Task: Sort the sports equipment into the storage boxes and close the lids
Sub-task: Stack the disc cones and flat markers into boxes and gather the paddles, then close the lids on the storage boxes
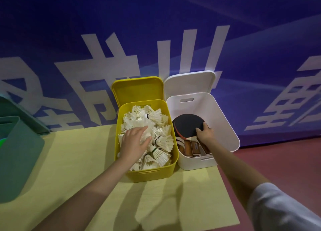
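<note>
1. Yellow plastic storage box (147, 174) stands on the pale yellow surface (73, 161), heaped to the rim with white feather shuttlecocks (163, 140); its matching yellow lid (137, 89) leans upright behind it against the blue banner wall (173, 22).
2. Touching its right side is a white plastic storage box (224, 126) holding table-tennis bats with dark rubber faces and wooden handles (188, 126); its white lid (190, 82) also stands upright behind.
3. The left hand (134, 142) lies flat on the shuttlecock heap, fingers (142, 129) straight and spread, gripping nothing.
4. The right hand (205, 134) reaches into the white box, its fingers curled over the edge of the top bat's blade, just above the handles.
5. The step in hand looks like settling the contents so the lids can seat. Press the shuttlecocks gently and evenly, since feathers crush; lay the bat flat on the stack rather than letting it tilt above the rim.
6. A green plastic box (20, 154) sits well apart at the left edge; its contents are hidden.
7. Both lids are not yet closed.
</note>
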`<state>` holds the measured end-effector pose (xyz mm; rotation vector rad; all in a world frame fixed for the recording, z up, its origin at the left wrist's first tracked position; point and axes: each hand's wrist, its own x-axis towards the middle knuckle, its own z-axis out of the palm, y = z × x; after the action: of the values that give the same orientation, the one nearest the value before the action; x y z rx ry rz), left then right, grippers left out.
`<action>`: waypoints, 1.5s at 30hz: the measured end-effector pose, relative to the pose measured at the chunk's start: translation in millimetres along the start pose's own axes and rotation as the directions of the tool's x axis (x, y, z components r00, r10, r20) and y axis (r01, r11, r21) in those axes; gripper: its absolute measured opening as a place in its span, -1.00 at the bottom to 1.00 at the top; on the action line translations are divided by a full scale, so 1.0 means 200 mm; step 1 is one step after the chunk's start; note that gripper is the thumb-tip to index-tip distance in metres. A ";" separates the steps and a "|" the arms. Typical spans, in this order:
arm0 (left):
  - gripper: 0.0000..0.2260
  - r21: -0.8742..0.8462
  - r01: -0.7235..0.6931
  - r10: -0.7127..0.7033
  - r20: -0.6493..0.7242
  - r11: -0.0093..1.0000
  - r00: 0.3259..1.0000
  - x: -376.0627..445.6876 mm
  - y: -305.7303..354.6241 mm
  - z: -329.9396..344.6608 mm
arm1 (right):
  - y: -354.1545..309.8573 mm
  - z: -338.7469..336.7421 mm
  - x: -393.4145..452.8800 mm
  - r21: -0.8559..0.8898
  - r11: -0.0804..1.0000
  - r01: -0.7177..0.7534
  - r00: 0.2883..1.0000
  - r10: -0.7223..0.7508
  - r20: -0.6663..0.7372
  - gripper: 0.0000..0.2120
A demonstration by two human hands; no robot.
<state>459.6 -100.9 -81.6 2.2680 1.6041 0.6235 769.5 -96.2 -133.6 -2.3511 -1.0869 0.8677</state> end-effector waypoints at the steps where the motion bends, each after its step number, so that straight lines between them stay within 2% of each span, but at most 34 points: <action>1: -0.56 -0.018 -0.006 0.006 0.003 1.000 1.000 0.02 0.00 -0.01 | 0.00 -0.01 -0.02 0.034 0.999 0.012 1.000 -0.012 0.008 -0.52; 5: -0.61 -0.118 -0.041 0.042 0.012 0.992 0.999 0.16 0.07 -0.03 | 0.00 -0.05 -0.06 0.048 0.999 0.025 0.999 -0.023 -0.043 -0.74; 9: -0.63 -0.222 -0.078 0.089 0.040 0.972 0.995 0.25 0.17 0.02 | -0.06 -0.03 -0.16 -0.049 0.998 0.044 0.996 -0.048 -0.081 -0.80; 13: -0.65 -0.282 -0.069 0.094 0.073 0.957 0.993 0.21 0.24 0.08 | -0.05 0.01 -0.21 -0.025 0.998 0.051 0.995 -0.053 -0.089 -0.61; 18: -0.65 -0.342 -0.026 0.055 0.076 0.939 0.996 0.30 0.27 0.12 | -0.04 -0.14 -0.10 -0.057 0.994 0.088 0.995 -0.090 -0.039 -0.54; 20: -0.65 -0.362 0.026 -0.007 0.053 0.932 0.999 0.41 0.32 0.12 | -0.09 -0.26 -0.01 -0.039 0.995 0.095 0.991 -0.098 -0.088 -0.46; 22: -0.64 -0.394 0.076 -0.070 0.030 0.916 0.997 0.55 0.39 0.12 | -0.18 -0.40 0.10 0.002 0.982 0.187 0.960 -0.183 -0.213 -0.44; 24: -0.61 -0.427 0.108 -0.117 0.005 0.898 0.993 0.69 0.45 0.13 | -0.30 -0.54 0.20 0.074 0.946 0.316 0.897 -0.272 -0.349 -0.46; 26: -0.59 -0.443 0.150 -0.176 -0.019 0.884 0.984 0.83 0.51 0.12 | -0.42 -0.67 0.31 0.115 0.897 0.426 0.841 -0.346 -0.415 -0.47; 30: -0.59 -0.503 0.176 -0.248 -0.080 0.846 0.965 1.01 0.59 0.15 | -0.52 -0.77 0.52 0.153 0.832 0.533 0.815 -0.457 -0.357 -0.63; 34: -0.70 -0.530 0.209 -0.357 -0.194 0.822 0.914 1.08 0.60 0.22 | -0.45 -0.72 0.64 0.149 0.785 0.601 0.789 -0.554 -0.265 -0.82; 36: -0.74 -0.552 0.223 -0.403 -0.229 0.803 0.886 1.07 0.61 0.24 | -0.44 -0.69 0.63 0.269 0.759 0.593 0.805 -0.556 -0.207 -0.87; 39: -0.81 -0.608 0.201 -0.412 -0.229 0.768 0.882 1.07 0.60 0.23 | -0.47 -0.67 0.62 0.439 0.710 0.551 0.832 -0.507 -0.225 -0.86; 42: -0.91 -0.642 0.173 -0.408 -0.237 0.747 0.882 1.10 0.60 0.16 | -0.54 -0.71 0.60 0.462 0.678 0.572 0.820 -0.496 -0.287 -0.87; 45: -0.90 -0.684 0.125 -0.406 -0.266 0.719 0.875 1.12 0.66 0.03 | -0.63 -0.82 0.51 0.455 0.611 0.648 0.762 -0.512 -0.397 -0.90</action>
<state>634.0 65.9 14.7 1.4072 1.5081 1.3821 867.0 44.5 20.9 -1.4004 -1.1826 0.5384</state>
